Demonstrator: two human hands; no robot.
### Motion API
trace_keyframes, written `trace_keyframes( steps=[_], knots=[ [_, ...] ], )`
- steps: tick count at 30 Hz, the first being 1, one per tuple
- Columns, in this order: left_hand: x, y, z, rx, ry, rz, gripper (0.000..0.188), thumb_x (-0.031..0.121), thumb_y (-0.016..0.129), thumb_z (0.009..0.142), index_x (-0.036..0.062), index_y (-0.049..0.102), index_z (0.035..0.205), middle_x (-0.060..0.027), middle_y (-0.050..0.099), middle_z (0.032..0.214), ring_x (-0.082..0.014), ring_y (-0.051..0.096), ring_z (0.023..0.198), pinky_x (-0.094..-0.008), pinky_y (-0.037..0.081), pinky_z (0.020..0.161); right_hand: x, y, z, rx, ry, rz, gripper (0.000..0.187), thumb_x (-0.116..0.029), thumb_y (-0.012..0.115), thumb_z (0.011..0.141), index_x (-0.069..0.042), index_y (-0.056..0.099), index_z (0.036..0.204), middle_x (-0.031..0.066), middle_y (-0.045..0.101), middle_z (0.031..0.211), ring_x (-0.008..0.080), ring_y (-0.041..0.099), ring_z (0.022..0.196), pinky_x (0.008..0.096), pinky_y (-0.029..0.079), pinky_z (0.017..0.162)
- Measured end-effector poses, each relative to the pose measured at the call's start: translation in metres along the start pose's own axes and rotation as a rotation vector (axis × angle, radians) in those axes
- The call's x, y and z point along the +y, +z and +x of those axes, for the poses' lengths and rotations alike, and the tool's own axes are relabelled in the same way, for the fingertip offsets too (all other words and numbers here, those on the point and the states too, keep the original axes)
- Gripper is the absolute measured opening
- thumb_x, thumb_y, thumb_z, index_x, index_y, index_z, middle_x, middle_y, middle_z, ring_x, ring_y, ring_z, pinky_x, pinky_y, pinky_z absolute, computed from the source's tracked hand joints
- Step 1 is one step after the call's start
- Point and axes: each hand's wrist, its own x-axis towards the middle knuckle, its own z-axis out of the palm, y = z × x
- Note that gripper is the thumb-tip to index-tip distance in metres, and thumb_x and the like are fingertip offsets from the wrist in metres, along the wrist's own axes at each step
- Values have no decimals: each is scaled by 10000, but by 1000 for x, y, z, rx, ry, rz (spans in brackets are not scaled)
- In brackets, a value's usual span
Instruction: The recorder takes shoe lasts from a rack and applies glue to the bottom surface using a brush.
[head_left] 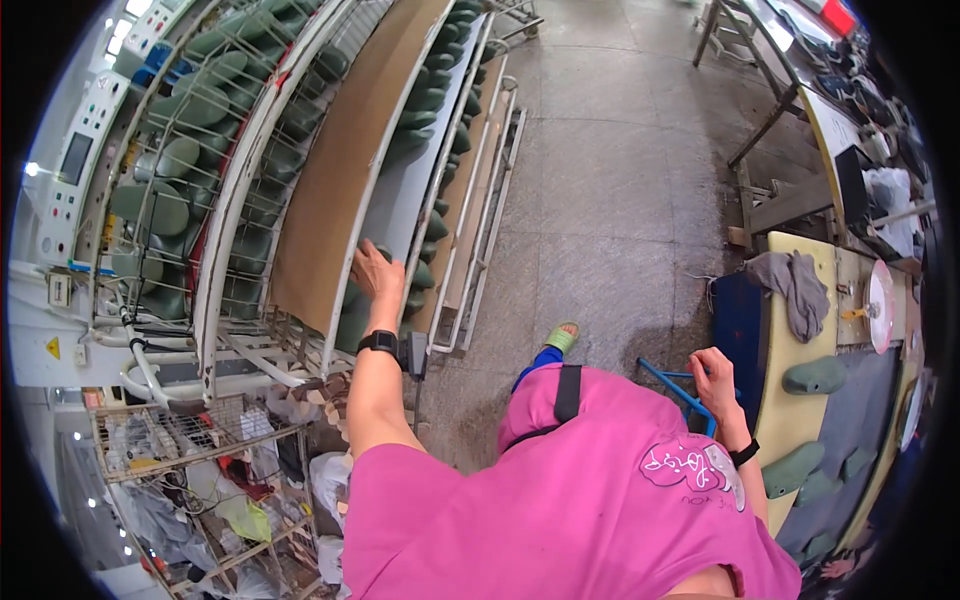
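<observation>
My left hand [378,272] reaches in at the near end of a tiered rack, among green shoe lasts [415,118] lined up on its shelves. Its fingers are stretched out by one last, and whether they touch it is hard to tell. A brown shelf board [335,150] lies just left of that hand. My right hand [712,378] hangs over a blue metal frame [665,375], fingers loosely bent and apart, with nothing in it. Right of it, more green lasts [815,376] lie on a workbench with a yellow edge [785,345].
At far left, a wire rack [190,150] full of green lasts stands beside a machine with a control panel [80,150]. A wire cart [200,450] holds plastic bags and scraps. A grey cloth [790,290] drapes over the bench. The tiled floor [610,190] runs between rack and benches.
</observation>
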Motion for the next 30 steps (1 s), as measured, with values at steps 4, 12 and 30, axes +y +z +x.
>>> trace_keyframes(
  steps=[4,12,30],
  knots=[
    [-19,22,-3,99,-522,-302,763,242,719,647,-122,350,1208,-308,387,1242,-422,392,1147,-493,365,917,-20,21,32,-31,24,0,53,-39,579,782,-3,583,743,116,557,663,250,563,619,325,434,563],
    [-82,87,-13,-221,-158,483,526,254,528,791,-31,420,1219,-208,425,1267,-359,406,1170,-487,329,948,-52,61,83,-166,43,28,79,-68,589,786,-2,597,743,123,548,660,258,554,605,329,428,547],
    [79,-52,-97,456,1741,3848,348,-3,560,746,-71,454,1071,-168,518,1052,-272,569,869,-420,550,664,-53,37,85,-135,-271,-74,371,-24,621,717,-20,513,1072,149,578,961,301,561,900,351,464,747]
  ],
)
